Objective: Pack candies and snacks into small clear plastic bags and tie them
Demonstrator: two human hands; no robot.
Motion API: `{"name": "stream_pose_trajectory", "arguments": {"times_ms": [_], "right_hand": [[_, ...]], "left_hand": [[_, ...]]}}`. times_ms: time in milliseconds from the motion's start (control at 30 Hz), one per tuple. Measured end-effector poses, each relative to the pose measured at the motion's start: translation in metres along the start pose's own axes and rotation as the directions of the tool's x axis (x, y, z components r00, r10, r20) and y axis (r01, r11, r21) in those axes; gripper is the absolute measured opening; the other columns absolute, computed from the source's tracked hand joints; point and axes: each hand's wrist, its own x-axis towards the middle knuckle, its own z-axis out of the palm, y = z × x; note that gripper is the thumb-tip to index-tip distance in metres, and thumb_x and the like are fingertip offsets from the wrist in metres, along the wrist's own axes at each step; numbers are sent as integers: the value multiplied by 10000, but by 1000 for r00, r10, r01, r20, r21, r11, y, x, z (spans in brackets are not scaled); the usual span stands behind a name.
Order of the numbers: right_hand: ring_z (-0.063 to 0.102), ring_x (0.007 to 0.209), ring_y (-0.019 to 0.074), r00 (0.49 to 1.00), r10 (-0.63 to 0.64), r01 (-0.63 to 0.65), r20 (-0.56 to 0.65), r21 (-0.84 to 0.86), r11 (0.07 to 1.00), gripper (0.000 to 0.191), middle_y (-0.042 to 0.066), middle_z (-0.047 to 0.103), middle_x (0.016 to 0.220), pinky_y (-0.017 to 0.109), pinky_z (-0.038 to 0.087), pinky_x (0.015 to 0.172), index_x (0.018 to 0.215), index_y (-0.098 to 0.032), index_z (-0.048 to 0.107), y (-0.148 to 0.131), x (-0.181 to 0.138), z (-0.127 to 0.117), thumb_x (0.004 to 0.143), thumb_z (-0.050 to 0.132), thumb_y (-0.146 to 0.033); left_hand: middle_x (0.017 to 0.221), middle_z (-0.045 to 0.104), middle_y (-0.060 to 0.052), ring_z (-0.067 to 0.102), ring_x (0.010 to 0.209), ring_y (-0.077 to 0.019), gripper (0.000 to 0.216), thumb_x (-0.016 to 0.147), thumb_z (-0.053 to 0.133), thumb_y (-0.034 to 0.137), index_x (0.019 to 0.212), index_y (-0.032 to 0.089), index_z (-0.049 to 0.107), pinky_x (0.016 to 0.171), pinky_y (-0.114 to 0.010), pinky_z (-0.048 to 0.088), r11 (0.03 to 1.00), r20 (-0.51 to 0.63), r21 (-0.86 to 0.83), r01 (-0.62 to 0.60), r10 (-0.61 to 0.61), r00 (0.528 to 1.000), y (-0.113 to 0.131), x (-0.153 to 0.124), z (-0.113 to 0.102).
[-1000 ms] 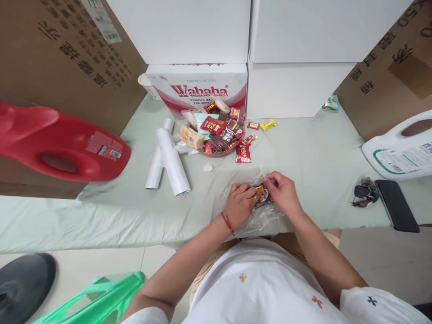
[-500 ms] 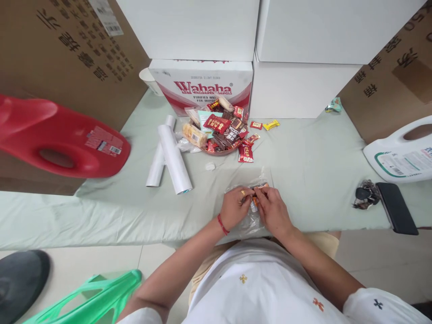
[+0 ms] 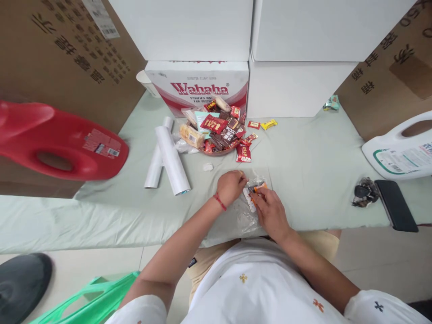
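On the pale green cloth-covered table (image 3: 310,148), a white cardboard carton with red Wahaha lettering (image 3: 202,83) stands behind a shallow round reddish bowl (image 3: 218,153) heaped with wrapped sweets, bars and pastries. Near the front edge lies a crumpled clear plastic bag (image 3: 248,220); a small dark, orange and white packet (image 3: 250,200) is in or on it, which I cannot tell. The right hand (image 3: 272,211) touches the packet, fingers bent, hold unclear; the left hand (image 3: 231,188) has fingertips bunched narrowly beside the bag, any grip hidden.
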Motion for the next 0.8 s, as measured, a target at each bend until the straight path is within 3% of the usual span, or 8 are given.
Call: {"name": "stream_pose_trajectory", "arguments": {"times_ms": [167, 267, 333, 400, 467, 533, 667, 800], "right_hand": [[560, 1024, 287, 998, -67, 68, 15, -47, 997, 440, 120, 662, 1286, 459, 506, 882, 1376, -262, 652, 2, -1, 0, 1000, 472, -120], [557, 1003, 282, 996, -86, 85, -2, -62, 994, 450, 107, 677, 1274, 465, 521, 871, 1365, -274, 662, 2, 1, 0, 986, 489, -103], [556, 1009, 289, 995, -97, 96, -24, -39, 995, 419, 117, 685, 1242, 476, 534, 875, 1308, -253, 697, 2, 2, -1, 983, 483, -98], [561, 1052, 297, 993, -116, 117, -36, 16, 993, 382, 126, 689, 1221, 490, 548, 905, 1256, -228, 720, 3, 0, -5, 992, 473, -106], [566, 1109, 294, 989, -144, 146, -24, 78, 986, 390, 119, 683, 1260, 497, 558, 945, 1296, -224, 699, 6, -6, -11, 1004, 467, -114], [562, 1158, 285, 984, -178, 176, 6, 112, 978, 447, 104, 660, 1355, 501, 562, 985, 1407, -239, 628, 10, -16, -17, 1009, 469, -112], [543, 1223, 288, 970, -238, 233, 50, 90, 968, 554, 122, 576, 1510, 514, 566, 1021, 1527, -221, 511, 20, -43, -28, 990, 500, -85], [513, 1335, 307, 943, -315, 299, 102, 148, 943, 519, 126, 592, 1498, 515, 565, 1042, 1445, -215, 594, 24, -61, -41, 955, 526, -57]], "left_hand": [[825, 709, -71, 648, 817, -224, 173, 943, 571, 256, 862, 193, 711, 764, -334, 488, 998, -168, -19, 66, -68, 983, -5, 2, -20], [1085, 738, -110, 656, 1083, -234, 261, 996, 481, 270, 1053, 198, 725, 976, -381, 497, 955, -257, -148, -258, 215, 942, 10, -4, -29], [1189, 737, -105, 648, 1182, -220, 299, 1012, 450, 258, 1120, 225, 727, 1058, -382, 472, 832, -129, -238, -501, 484, 865, 21, -10, -26], [1173, 757, -93, 681, 1156, -208, 322, 1023, 433, 248, 1151, 240, 728, 1049, -367, 485, 754, 37, -320, -573, 614, 788, 26, -15, -18], [1161, 771, -87, 710, 1117, -204, 334, 1037, 422, 252, 1190, 240, 719, 1013, -356, 511, 758, 100, -358, -545, 612, 785, 23, -19, -7], [1211, 767, -83, 715, 1143, -207, 312, 1039, 447, 250, 1176, 246, 728, 1005, -355, 517, 766, 78, -370, -525, 589, 805, 15, -22, 3], [1291, 751, -54, 710, 1195, -213, 239, 1020, 544, 233, 1113, 281, 759, 1049, -379, 482, 741, 54, -372, -559, 619, 784, 3, -29, 14], [1332, 734, -43, 682, 1244, -210, 275, 1014, 537, 198, 1148, 293, 758, 1088, -387, 442, 760, 90, -355, -545, 608, 789, 3, -34, 19]]}}
